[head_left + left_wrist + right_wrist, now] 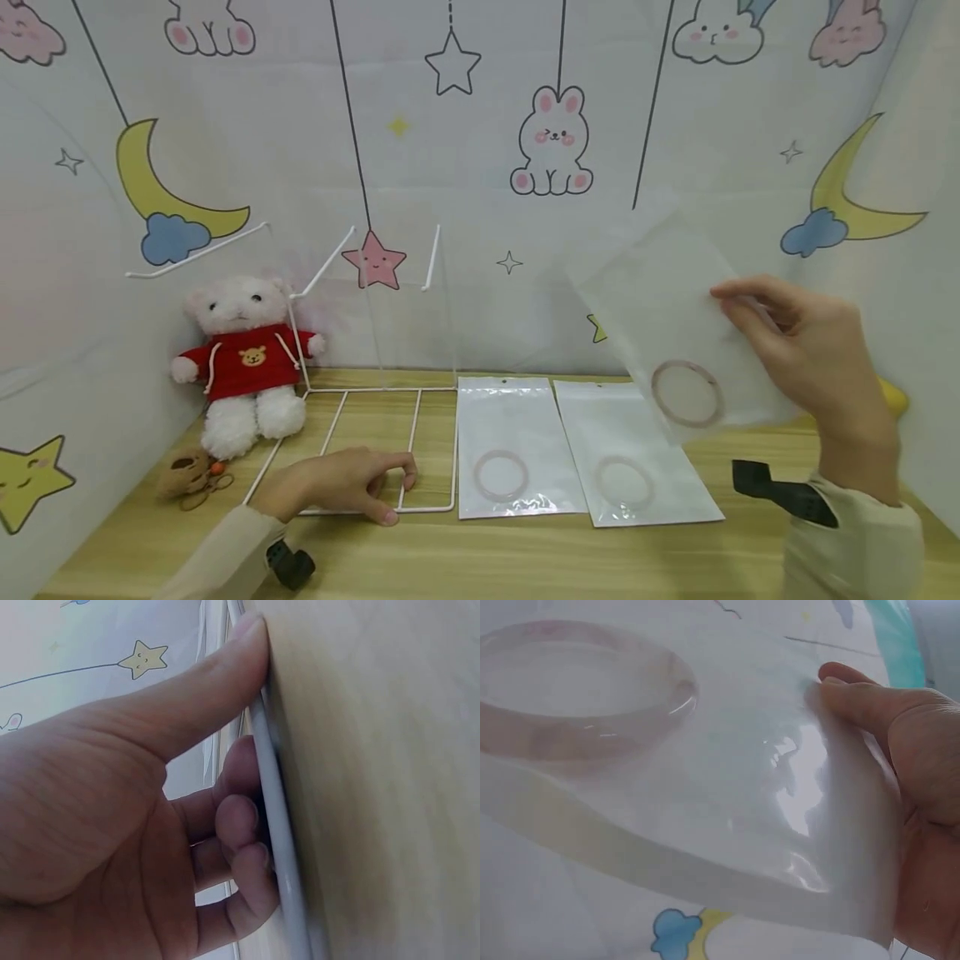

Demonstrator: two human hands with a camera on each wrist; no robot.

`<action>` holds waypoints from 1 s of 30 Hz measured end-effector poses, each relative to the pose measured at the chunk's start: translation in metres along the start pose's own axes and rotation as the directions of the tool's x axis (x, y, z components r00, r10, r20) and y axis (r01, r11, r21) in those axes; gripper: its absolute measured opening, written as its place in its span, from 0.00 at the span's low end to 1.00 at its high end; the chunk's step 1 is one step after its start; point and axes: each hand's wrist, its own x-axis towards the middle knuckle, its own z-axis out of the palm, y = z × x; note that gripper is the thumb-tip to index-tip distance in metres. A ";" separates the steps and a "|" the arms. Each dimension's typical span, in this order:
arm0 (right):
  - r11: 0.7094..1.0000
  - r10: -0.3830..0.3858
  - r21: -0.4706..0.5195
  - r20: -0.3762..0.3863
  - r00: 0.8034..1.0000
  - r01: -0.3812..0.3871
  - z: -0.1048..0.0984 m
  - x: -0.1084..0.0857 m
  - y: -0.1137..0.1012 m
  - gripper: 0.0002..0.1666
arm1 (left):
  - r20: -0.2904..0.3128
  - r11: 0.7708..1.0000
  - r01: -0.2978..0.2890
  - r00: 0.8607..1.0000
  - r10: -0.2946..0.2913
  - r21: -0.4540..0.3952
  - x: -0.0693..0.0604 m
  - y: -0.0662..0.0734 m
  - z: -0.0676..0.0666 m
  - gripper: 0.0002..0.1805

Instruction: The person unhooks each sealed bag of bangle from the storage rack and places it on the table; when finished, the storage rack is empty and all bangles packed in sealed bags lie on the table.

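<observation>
My right hand (813, 350) pinches the edge of a translucent plastic bag (660, 283) between thumb and fingers, lifted and tilted above the table. A pale pinkish bangle (656, 400) lies inside it, also large in the right wrist view. My left hand (352, 483) is low at the front of a white wire rack (455, 450). In the left wrist view its thumb (225, 675) and curled fingers (251, 877) hold the front wire (281, 825). Right of the rack, two more bags (502, 417) (611, 417) lie flat, each with a ring-shaped bangle (501, 451) in it.
White rods (322, 262) and clear panels rise at the rack's back. A white plush bear (255, 358) in a red top sits behind its left side. A small brown trinket (183, 473) lies at the left. A yellow object (892, 398) is partly hidden behind the right wrist. A patterned cloth (480, 167) hangs behind.
</observation>
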 end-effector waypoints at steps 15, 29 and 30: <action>0.969 0.231 -0.140 0.242 0.943 -0.201 -0.020 -0.016 0.055 0.09 | -0.008 0.999 -0.032 0.999 0.032 -0.020 -0.002 -0.001 -0.001 0.17; 0.951 0.309 -0.178 0.532 0.788 -0.252 -0.034 -0.052 0.120 0.11 | -0.015 0.997 -0.070 0.998 0.069 -0.035 -0.001 -0.001 -0.001 0.17; 0.951 0.309 -0.175 0.553 0.773 -0.255 -0.033 -0.055 0.123 0.11 | -0.015 0.997 -0.070 0.997 0.070 -0.044 0.000 -0.001 0.000 0.17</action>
